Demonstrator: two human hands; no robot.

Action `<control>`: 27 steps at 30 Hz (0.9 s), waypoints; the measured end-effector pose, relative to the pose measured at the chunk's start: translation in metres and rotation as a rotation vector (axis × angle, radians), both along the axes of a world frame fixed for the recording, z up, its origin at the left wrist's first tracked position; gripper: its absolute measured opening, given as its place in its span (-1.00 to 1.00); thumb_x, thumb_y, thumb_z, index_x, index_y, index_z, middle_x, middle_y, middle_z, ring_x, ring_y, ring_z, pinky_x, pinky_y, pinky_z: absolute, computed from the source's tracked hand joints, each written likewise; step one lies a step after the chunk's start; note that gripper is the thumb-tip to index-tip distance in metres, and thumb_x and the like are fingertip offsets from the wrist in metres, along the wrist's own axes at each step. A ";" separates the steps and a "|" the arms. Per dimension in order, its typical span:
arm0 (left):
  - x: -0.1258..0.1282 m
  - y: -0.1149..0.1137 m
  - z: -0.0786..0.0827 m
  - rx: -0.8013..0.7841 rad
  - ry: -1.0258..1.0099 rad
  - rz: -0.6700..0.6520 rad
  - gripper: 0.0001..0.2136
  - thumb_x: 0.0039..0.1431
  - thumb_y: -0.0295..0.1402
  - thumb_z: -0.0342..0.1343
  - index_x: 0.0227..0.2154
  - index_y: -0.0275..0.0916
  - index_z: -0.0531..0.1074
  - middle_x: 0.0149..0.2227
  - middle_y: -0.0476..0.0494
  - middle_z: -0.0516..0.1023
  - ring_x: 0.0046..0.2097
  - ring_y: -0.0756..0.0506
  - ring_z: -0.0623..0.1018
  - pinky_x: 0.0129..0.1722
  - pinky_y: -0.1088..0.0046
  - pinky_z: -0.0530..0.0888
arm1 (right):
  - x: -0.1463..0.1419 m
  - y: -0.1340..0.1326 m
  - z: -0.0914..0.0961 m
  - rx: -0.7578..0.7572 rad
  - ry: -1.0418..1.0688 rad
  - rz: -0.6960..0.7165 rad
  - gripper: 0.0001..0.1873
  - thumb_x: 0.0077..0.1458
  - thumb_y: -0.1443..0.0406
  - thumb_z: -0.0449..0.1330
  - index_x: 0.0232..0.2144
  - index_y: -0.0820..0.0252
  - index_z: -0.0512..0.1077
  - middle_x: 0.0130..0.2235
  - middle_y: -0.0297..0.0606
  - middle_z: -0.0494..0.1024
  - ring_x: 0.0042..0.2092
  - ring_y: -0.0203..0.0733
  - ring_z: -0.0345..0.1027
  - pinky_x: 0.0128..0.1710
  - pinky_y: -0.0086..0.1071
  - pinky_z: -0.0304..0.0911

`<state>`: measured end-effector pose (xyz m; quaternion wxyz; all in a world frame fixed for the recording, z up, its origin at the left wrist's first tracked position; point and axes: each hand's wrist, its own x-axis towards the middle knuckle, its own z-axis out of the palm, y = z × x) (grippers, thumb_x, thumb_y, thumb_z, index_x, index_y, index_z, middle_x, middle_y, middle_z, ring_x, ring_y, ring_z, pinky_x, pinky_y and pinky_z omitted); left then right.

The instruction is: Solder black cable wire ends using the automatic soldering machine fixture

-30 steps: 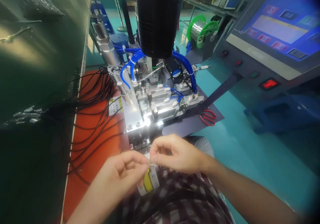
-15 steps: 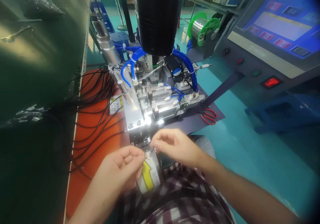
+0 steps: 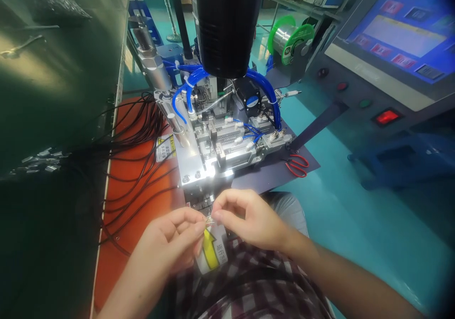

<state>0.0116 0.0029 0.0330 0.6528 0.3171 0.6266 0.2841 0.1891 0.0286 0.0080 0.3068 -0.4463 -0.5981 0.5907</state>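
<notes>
My left hand (image 3: 183,233) is closed in a pinch on a few thin, pale wires (image 3: 209,222). Their free ends stick out to the right of the fingertips. My right hand (image 3: 245,214) is closed too, with thumb and forefinger pressed together at those wire ends; the exact grip is too small to see. Both hands are in front of a metal machine fixture (image 3: 227,146) with blue air tubes. Just below the fingertips is a white label with a yellow arrow (image 3: 210,252).
Black cables (image 3: 142,155) run across the orange surface (image 3: 122,181) on the left. Red-handled pliers (image 3: 297,166) lie on the dark plate to the right. A green spool of solder wire (image 3: 289,39) and a control screen (image 3: 405,39) stand beyond. A black cylinder (image 3: 227,25) hangs overhead.
My right hand has moved slightly left and down, its fingertips meeting the wire ends. My left hand has stayed almost still, pinching the wires.
</notes>
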 end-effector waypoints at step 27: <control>-0.012 -0.008 -0.019 0.140 0.126 -0.088 -0.54 -0.03 0.05 0.31 -0.24 -0.24 0.49 -0.67 0.15 0.27 -0.59 0.06 0.24 -0.60 0.61 0.21 | -0.017 -0.029 0.012 1.017 -0.747 -0.148 -0.62 0.33 0.44 -0.08 -0.50 0.19 0.36 -0.52 -0.31 0.36 -0.51 -0.19 0.09 -0.48 -0.26 -0.10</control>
